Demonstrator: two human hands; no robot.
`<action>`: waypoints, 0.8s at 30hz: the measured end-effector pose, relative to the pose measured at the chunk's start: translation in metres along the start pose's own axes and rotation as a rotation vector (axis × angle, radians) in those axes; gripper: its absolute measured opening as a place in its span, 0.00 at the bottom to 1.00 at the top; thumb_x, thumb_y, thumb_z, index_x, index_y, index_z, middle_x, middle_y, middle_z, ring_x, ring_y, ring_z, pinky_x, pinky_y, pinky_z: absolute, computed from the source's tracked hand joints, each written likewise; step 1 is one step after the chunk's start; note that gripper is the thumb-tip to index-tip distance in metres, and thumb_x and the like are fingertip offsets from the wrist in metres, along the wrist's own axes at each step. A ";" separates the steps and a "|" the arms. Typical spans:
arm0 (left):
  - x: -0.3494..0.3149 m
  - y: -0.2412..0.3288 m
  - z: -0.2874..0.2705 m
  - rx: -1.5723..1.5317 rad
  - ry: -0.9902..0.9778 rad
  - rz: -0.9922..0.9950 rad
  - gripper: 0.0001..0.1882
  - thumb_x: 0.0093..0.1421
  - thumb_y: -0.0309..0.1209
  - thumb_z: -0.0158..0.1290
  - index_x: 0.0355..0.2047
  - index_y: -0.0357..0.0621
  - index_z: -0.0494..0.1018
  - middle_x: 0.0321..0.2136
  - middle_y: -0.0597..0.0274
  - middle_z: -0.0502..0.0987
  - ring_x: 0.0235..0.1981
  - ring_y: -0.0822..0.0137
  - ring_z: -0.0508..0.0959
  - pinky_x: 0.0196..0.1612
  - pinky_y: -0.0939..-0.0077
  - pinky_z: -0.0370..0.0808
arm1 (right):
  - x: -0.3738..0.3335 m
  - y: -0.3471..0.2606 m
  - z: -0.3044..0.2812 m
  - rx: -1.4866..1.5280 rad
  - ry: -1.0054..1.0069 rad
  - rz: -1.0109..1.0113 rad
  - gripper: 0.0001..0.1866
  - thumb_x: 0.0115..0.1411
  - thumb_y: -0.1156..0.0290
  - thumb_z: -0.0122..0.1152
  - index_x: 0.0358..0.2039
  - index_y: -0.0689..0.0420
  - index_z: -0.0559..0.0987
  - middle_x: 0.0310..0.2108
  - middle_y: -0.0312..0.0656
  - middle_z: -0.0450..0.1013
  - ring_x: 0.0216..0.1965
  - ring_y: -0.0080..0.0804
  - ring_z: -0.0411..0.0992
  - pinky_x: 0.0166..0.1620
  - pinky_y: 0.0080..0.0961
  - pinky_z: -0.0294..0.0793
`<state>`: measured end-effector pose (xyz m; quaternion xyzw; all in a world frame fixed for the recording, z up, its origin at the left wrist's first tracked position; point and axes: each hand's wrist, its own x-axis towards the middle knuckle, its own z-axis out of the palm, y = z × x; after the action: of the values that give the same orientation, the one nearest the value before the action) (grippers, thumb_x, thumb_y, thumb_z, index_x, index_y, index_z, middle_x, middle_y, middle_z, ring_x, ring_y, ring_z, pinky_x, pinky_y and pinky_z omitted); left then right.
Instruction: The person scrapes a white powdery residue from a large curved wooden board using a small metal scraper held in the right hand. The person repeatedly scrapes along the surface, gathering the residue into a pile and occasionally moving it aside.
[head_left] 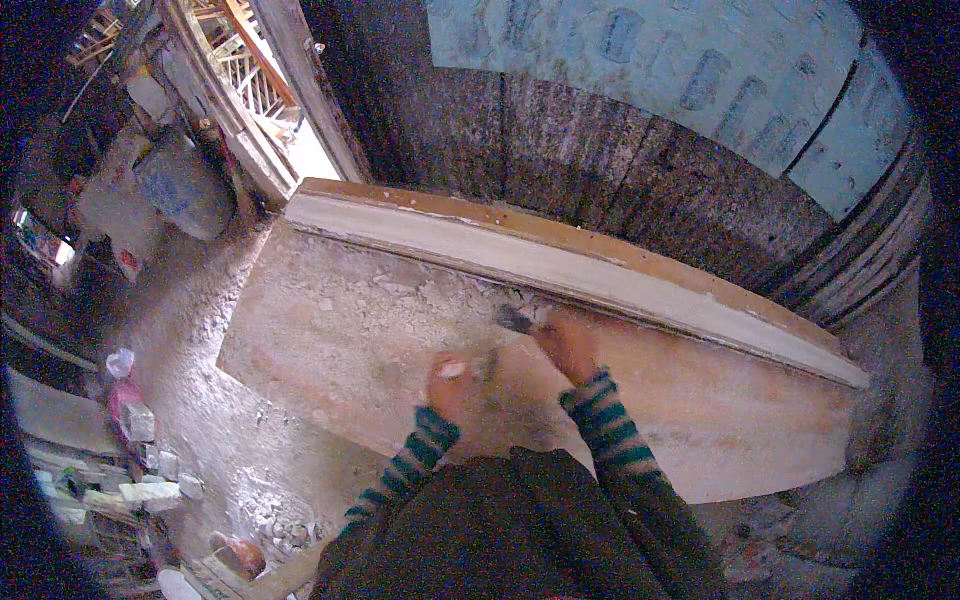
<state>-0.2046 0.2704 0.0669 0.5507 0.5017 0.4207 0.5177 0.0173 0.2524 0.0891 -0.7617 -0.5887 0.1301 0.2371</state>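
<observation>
A wide wooden board [660, 400] lies in front of me, dusted white. Pale crumbs and flakes [420, 303] cover much of its far left part. My right hand [568, 348] is closed round a small brush [514, 319], whose dark head touches the board at the edge of the crumbs; blur hides its finer shape. Beside it, to the left, my left hand [450, 385] is low over the board, fingers curled. A small white piece [453, 369] shows in that hand; its kind is unclear.
A raised white ledge with a brown top [560, 258] runs along the board's far side. Behind rises a dark, stained wall [590, 150] with blue panels [650, 60]. Rubble and a grey bucket-like container [185, 185] stand left, near a bright opening [310, 150].
</observation>
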 end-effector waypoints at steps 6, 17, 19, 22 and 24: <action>0.033 -0.095 0.167 -0.043 -0.132 0.342 0.08 0.51 0.26 0.55 0.32 0.44 0.69 0.29 0.61 0.74 0.30 0.67 0.74 0.33 0.72 0.72 | -0.106 0.095 -0.044 0.005 0.227 0.400 0.12 0.48 0.62 0.64 0.23 0.58 0.73 0.22 0.44 0.73 0.25 0.43 0.71 0.29 0.32 0.68; 0.140 -0.110 -0.014 -0.102 0.152 0.322 0.11 0.46 0.21 0.54 0.30 0.43 0.68 0.24 0.65 0.72 0.25 0.71 0.71 0.29 0.76 0.70 | -0.140 0.102 -0.017 -0.010 0.173 0.423 0.11 0.48 0.63 0.63 0.23 0.56 0.73 0.22 0.44 0.72 0.26 0.42 0.72 0.28 0.32 0.69; 0.167 -0.113 -0.088 -0.064 0.268 0.286 0.12 0.48 0.24 0.56 0.33 0.42 0.67 0.27 0.63 0.72 0.27 0.70 0.73 0.31 0.75 0.71 | -0.115 0.080 -0.015 0.055 0.174 0.289 0.11 0.48 0.62 0.63 0.23 0.56 0.73 0.22 0.44 0.72 0.26 0.42 0.72 0.28 0.33 0.69; 0.180 -0.079 -0.150 0.466 0.430 0.312 0.15 0.53 0.33 0.54 0.41 0.45 0.67 0.26 0.62 0.73 0.26 0.65 0.73 0.31 0.72 0.74 | -0.088 0.073 -0.008 0.085 0.136 0.272 0.11 0.50 0.60 0.59 0.24 0.55 0.73 0.23 0.46 0.71 0.26 0.47 0.71 0.28 0.39 0.69; 0.177 -0.044 -0.183 0.739 0.464 0.063 0.17 0.54 0.32 0.53 0.45 0.47 0.67 0.26 0.61 0.74 0.26 0.64 0.73 0.31 0.72 0.74 | -0.076 0.074 -0.011 -0.024 0.121 0.255 0.11 0.47 0.61 0.62 0.24 0.54 0.74 0.23 0.45 0.72 0.26 0.45 0.71 0.28 0.37 0.69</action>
<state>-0.3649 0.4708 0.0334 0.6047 0.7047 0.3411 0.1462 0.0639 0.1623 0.0540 -0.8397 -0.4731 0.1061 0.2448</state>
